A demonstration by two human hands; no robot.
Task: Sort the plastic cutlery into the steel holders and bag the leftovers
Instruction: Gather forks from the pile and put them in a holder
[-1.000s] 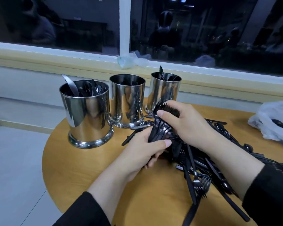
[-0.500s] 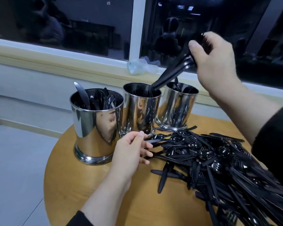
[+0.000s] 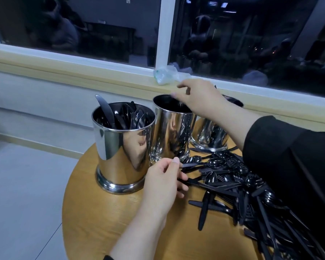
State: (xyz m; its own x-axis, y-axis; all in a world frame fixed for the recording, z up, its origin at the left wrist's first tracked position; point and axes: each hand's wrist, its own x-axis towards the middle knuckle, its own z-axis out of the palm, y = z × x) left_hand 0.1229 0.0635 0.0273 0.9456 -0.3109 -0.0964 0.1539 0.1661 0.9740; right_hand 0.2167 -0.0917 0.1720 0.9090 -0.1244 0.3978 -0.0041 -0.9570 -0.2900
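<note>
A: We see three steel holders on the round wooden bench [image 3: 105, 218]. The left holder [image 3: 120, 147] is packed with black knives, one grey-looking blade leaning up over its rim.

B: And the middle holder [image 3: 172, 132]?

A: Our right hand [image 3: 197, 96] hovers over its mouth, fingers loosely spread and holding nothing. Inside we make out black cutlery, too dark to name the kind.

B: The third one?

A: The right holder [image 3: 211, 136] stands behind our right forearm, mostly hidden. Only its lower wall and a bit of rim show.

B: Where is our left hand [image 3: 162, 182]?

A: Low on the bench, just in front of the left and middle holders. Its thumb and fingers curl around thin black pieces at the near edge of the cutlery pile [image 3: 238, 186]. We cannot tell which kind it pinches.

B: And the pile itself?

A: It sprawls across the right half of the bench: spoons, forks and knives tangled together, running under our black sleeve [image 3: 289, 162]. One knife [image 3: 204, 211] lies apart at the pile's near-left edge.

B: Anything else?

A: A crumpled clear plastic bag [image 3: 164, 75] sits on the window sill [image 3: 83, 72] behind the holders.
</note>
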